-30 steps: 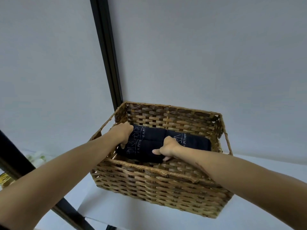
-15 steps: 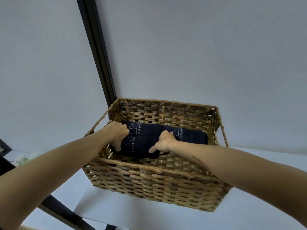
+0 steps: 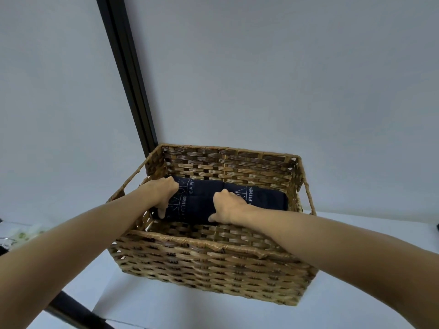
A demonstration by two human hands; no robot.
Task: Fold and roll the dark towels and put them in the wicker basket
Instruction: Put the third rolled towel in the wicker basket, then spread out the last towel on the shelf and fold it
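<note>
rough woven wicker basket [image 3: 209, 264], matt cloth towels [image 3: 202, 203]

A plain pale grey wall [image 3: 273, 74] fills most of the view, evenly lit, with no pictures or marks on it. A narrow black vertical post [image 3: 126, 74] runs down the wall from the top edge, leaning to the right as it descends (the wide lens bends it). Below, a flat white surface [image 3: 166, 302] stretches across the bottom of the scene. A second black bar [image 3: 71, 307] crosses the lower left corner at a slant. At the far left edge sits a blurred patch of pale green and white objects [image 3: 26, 233], too indistinct to identify.
</note>
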